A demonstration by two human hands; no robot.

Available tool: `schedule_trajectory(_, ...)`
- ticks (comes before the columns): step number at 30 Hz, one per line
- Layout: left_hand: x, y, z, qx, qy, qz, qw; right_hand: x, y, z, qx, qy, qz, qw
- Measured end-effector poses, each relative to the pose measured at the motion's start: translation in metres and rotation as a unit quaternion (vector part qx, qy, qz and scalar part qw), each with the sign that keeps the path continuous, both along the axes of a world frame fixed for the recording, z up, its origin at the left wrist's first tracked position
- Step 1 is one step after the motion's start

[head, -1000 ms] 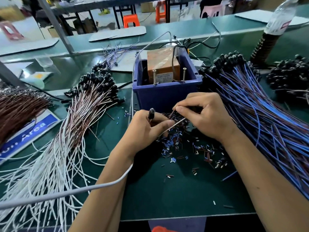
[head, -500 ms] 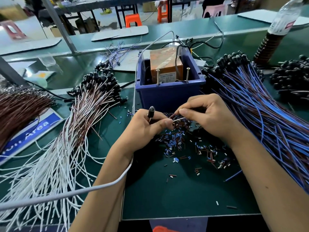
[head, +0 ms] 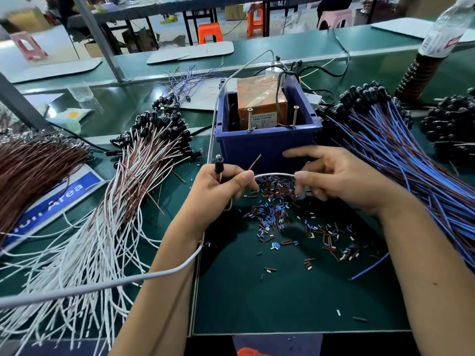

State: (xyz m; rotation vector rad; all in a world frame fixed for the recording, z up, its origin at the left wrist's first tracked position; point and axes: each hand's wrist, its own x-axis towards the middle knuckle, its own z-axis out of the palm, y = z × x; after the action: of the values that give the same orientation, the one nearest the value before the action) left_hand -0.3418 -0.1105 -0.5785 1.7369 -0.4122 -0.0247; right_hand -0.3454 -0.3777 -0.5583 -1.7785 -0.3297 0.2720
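The arched wire (head: 273, 173) is white, its twin wire (head: 255, 161) brown, their cap (head: 219, 164) black. Insulation scraps (head: 272, 217) are blue, brown and white on a dark green mat (head: 282, 291). The bin (head: 267, 147) is navy. The left wire bundle (head: 123, 201) is white and brown, the right bundle (head: 411, 170) blue and brown.

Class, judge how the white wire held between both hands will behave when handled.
Probably floppy: the white wire bows in an arc between the left hand and right hand. Likely light, since fingertip pinches carry it.

Factory assembly line: green benches (head: 295, 299), wire bundles (head: 401, 160), plastic stools (head: 209, 32).
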Motion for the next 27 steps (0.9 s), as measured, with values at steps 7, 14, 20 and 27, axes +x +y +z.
schedule_trajectory(7,0.004,0.004,-0.001,-0.084,0.060,0.025,0.994,-0.004,-0.016,0.003,0.201,-0.007,0.096,0.975)
schedule_trajectory(14,0.002,0.000,0.000,-0.171,0.042,0.045,0.983,-0.006,0.005,-0.001,0.405,0.006,0.198,0.892)
schedule_trajectory(20,-0.010,-0.007,0.013,-0.264,0.030,-0.035,0.963,-0.014,0.026,0.002,0.273,-0.015,0.107,0.956)
schedule_trajectory(27,-0.018,-0.021,0.012,-0.175,0.117,-0.099,0.973,-0.028,0.061,-0.002,0.055,0.053,0.176,0.981)
